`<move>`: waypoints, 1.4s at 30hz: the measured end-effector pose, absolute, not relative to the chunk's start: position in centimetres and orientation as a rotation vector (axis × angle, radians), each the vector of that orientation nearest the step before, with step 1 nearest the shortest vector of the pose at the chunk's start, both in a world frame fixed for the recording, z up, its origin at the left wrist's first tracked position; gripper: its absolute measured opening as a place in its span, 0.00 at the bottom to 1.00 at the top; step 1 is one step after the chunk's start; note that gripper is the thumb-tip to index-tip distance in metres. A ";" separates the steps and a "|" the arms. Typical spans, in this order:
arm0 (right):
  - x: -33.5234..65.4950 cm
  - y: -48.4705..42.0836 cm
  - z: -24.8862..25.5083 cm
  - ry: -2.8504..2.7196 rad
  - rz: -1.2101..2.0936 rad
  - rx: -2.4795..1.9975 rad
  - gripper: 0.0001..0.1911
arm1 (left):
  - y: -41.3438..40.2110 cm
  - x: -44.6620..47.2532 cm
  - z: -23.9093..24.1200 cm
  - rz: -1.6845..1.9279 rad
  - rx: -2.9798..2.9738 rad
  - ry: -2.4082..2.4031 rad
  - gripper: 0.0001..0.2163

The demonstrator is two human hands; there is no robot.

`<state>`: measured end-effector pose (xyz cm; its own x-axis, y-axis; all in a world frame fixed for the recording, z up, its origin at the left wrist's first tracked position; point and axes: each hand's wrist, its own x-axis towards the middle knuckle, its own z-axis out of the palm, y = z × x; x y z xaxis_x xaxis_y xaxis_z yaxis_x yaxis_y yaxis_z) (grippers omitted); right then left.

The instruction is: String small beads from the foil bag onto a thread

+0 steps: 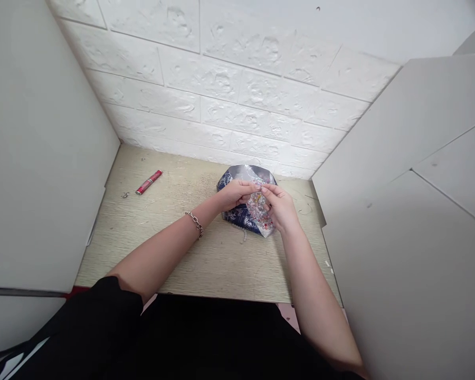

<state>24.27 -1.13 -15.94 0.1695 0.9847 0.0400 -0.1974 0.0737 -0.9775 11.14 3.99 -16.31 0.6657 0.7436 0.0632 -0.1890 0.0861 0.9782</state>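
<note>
At the left of the frame a red tube (pixel 149 182) lies on the pale wooden surface (pixel 182 253), well apart from your hands, with a small metal bit (pixel 125 195) near it. Moving right, your left hand (pixel 234 194), a chain bracelet (pixel 195 224) on its wrist, meets your right hand (pixel 282 208) at frame centre. The fingers (pixel 250 186) of both are pinched closed on the top edge of a small clear bag (pixel 260 210) of coloured beads. You hold it over a blue patterned pouch (pixel 237 215) by the white brick wall (pixel 221 79); whether bag and pouch touch is hard to tell. The bag looks light, soft and probably slippery, with loose contents, so the top edge, either side of the opening, seems the surest hold.
</note>
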 end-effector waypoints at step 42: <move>24.5 -1.6 -15.8 -1.468 0.435 -1.429 0.05 | 4.6 10.8 -16.4 0.724 1.398 0.630 0.10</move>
<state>24.55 -1.64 -15.85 0.1981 0.8974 0.3943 0.5378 0.2367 -0.8091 10.80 4.57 -16.42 0.6399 0.7680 0.0270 -0.0790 0.0308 0.9964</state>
